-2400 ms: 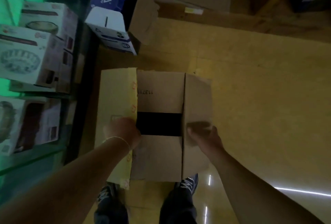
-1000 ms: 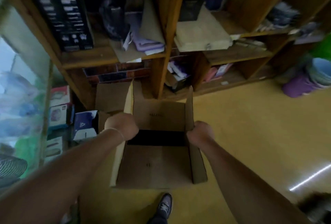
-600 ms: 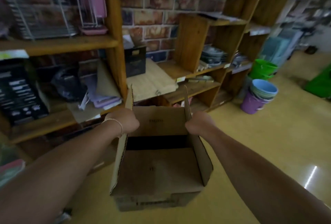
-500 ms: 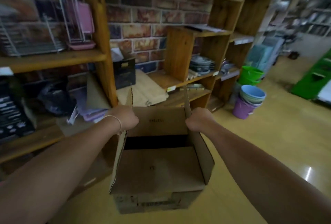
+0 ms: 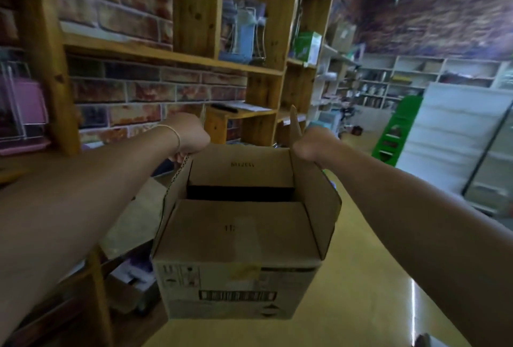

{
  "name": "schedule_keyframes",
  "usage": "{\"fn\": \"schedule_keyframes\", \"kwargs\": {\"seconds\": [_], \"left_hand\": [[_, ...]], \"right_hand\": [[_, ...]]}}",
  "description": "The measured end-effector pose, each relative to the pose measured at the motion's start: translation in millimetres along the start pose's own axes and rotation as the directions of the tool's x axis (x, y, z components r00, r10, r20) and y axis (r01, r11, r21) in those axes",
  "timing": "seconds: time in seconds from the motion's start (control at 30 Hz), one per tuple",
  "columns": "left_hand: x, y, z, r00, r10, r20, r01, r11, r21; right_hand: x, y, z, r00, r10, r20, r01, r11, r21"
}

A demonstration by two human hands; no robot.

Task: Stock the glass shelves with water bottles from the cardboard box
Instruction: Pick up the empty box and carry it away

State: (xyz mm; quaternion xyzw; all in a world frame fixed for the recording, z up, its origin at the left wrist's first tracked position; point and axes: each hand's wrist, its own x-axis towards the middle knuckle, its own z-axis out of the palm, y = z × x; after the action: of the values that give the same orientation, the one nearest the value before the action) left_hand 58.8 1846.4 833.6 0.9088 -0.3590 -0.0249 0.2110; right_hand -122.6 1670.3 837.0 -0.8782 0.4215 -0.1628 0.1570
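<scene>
Cardboard box (image 5: 238,238) held up in the air in front of the person, above the yellow floor (image 5: 361,277). Left hand (image 5: 188,135) grip pinching the left side flap (image 5: 173,194); right hand (image 5: 313,144) grip curled on the right side flap (image 5: 319,196). Near and far flaps folded in, dark gap between them; contents not visible. Wooden shelving (image 5: 200,58) on a brick wall at left.
</scene>
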Motion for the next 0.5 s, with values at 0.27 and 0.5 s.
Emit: {"fn": "schedule_keyframes", "kwargs": {"seconds": [0.27, 0.5], "left_hand": [[61, 34, 15, 0.99, 0.115, -0.075, -0.115, 0.993, 0.01], [138, 42, 27, 0.978, 0.206, -0.026, -0.206, 0.978, -0.014]], "right_hand": [[28, 17, -18, 0.981, 0.093, -0.172, -0.116, 0.985, -0.124], [79, 17, -17, 0.97, 0.162, -0.182, -0.208, 0.938, -0.277]]}}
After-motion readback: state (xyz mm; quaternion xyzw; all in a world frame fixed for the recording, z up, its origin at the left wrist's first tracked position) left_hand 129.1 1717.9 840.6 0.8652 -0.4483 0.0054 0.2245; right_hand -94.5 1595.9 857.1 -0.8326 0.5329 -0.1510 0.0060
